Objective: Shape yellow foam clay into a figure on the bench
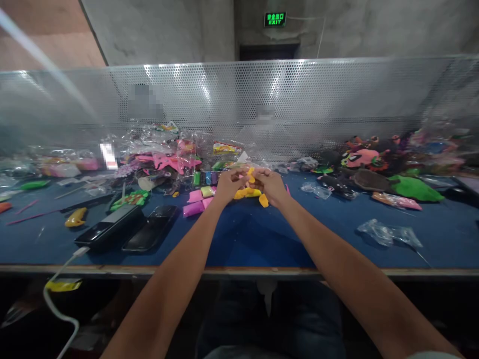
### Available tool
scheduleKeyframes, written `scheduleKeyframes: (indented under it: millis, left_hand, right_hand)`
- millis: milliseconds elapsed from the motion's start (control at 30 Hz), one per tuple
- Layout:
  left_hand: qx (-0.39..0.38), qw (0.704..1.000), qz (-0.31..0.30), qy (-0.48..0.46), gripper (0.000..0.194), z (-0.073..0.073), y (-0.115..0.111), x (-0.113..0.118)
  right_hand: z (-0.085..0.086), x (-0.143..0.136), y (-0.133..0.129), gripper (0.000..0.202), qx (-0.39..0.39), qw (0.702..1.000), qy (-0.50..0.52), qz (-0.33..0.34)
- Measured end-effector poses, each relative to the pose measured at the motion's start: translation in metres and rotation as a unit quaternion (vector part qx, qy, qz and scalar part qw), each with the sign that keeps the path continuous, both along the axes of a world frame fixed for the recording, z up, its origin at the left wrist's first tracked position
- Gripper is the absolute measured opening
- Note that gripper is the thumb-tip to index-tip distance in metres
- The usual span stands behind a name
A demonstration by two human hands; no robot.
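Both my hands meet above the middle of the blue table (254, 239), with a small yellow-orange clay piece (250, 173) pinched between their fingertips. My left hand (231, 184) has its fingers closed at the piece's left side. On the other side, my right hand (271, 185) grips it with bent fingers. Under the hands lie a yellow clay strip (247, 193) and a flat yellow piece (264, 200). Pink and purple clay packets (193, 208) sit just left of my left hand, beside a row of small dark and green packets (205, 178).
A power bank (110, 227) with a white cable and a black phone (151, 229) lie at front left. Plastic bags and pink clay figures (168, 162) line the back. At right are green and brown pieces (415, 188) and crumpled clear plastic (389, 233). A perforated metal screen (224, 99) stands behind.
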State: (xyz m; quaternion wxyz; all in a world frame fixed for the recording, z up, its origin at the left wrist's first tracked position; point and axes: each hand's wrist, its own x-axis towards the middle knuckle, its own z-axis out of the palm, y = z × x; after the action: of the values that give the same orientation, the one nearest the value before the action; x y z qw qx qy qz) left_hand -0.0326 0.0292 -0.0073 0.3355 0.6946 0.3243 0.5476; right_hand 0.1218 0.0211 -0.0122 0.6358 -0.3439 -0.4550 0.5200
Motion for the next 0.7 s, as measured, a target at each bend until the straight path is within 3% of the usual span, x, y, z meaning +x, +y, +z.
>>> scheduleKeyframes:
  millis: [167,333,433,533,700]
  left_hand:
    - [0.092,0.994,0.034,0.049,0.034,0.0004,-0.0024,-0.0007]
    - [0.034,0.999,0.031,-0.028,0.034,-0.0007,0.0034,-0.0020]
    - [-0.041,0.997,-0.012,-0.066,0.039,-0.0020,0.0046,-0.0007]
    - [-0.109,0.989,-0.032,-0.096,0.041,-0.0036,0.0024,0.0020]
    - [-0.116,0.990,-0.030,-0.072,0.048,-0.0038,-0.0021,0.0058]
  right_hand:
    - [0.0005,0.0029,-0.0024,0.019,-0.020,0.998,-0.034,0.046]
    - [0.0005,-0.0002,-0.0071,0.030,0.029,0.995,-0.056,0.080]
    - [0.0009,-0.0019,-0.0067,0.041,0.077,0.990,-0.107,0.051]
    - [0.0028,-0.0006,-0.0052,0.033,0.138,0.970,-0.198,-0.010]
    - [0.0093,0.0010,-0.0098,0.017,0.184,0.937,-0.276,-0.109]
